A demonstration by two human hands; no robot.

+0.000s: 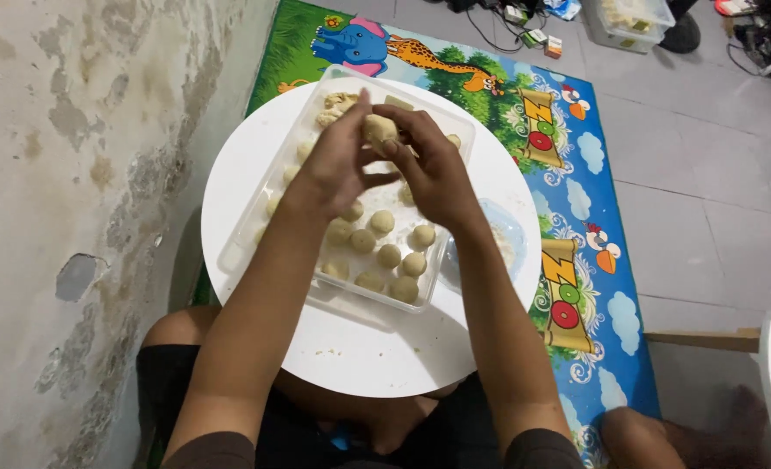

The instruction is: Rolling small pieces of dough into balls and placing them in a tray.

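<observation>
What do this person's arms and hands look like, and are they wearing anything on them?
Both forearms are bare, with no gloves, rings, watch or bracelet showing on the left hand or the right hand. Short dark brown sleeves cover only the upper arms at the bottom edge of the view.

Bare tabletop (377,347) near the body gives passage; tray (255,227) of dough balls (390,255) fills the middle, wall (73,217) crowds left.
</observation>
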